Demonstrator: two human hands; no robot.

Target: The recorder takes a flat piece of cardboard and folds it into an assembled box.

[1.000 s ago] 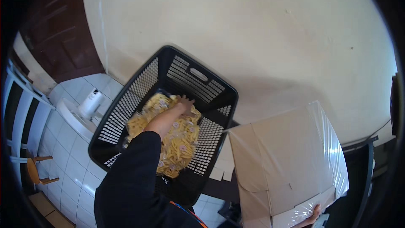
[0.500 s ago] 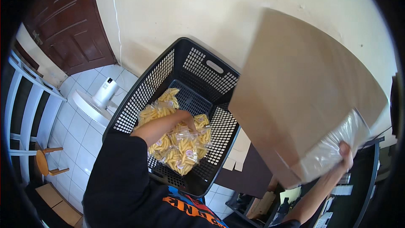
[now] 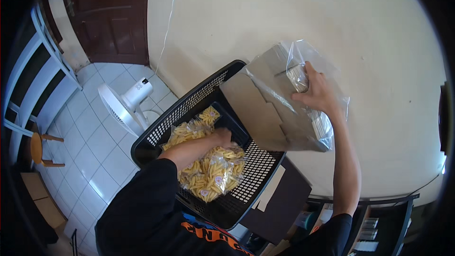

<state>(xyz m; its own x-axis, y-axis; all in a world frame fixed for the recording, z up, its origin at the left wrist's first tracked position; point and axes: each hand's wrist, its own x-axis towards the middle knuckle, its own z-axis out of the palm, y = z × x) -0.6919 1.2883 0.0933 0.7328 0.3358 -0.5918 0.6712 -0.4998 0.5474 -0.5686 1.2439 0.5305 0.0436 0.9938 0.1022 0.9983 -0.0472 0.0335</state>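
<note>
A black plastic basket [image 3: 199, 85] with perforated walls holds several clear packets of yellow stick-shaped snacks [image 3: 211, 173], heaped along its left and near part. My left hand [image 3: 223, 138] reaches down into the basket at the far side of the heap; its fingers are blurred and partly out of sight. My right hand [image 3: 321, 90] grips a clear plastic bag of flat grey-brown cardboard pieces [image 3: 265, 109], with thumb and fingers spread across the bag. The bundle is tilted and covers the basket's far right corner.
Beneath the basket's right side is a dark brown tabletop [image 3: 277, 208] with pale strips on it. A white fan [image 3: 125, 102] stands on the tiled floor to the left, near a wooden stool [image 3: 38, 149]. Shelving [image 3: 379, 227] lies at lower right, and a cream wall rises behind.
My right hand has swung the cardboard bundle leftward and away, from close at the right to the basket's far right corner. The left hand has shifted slightly right among the packets.
</note>
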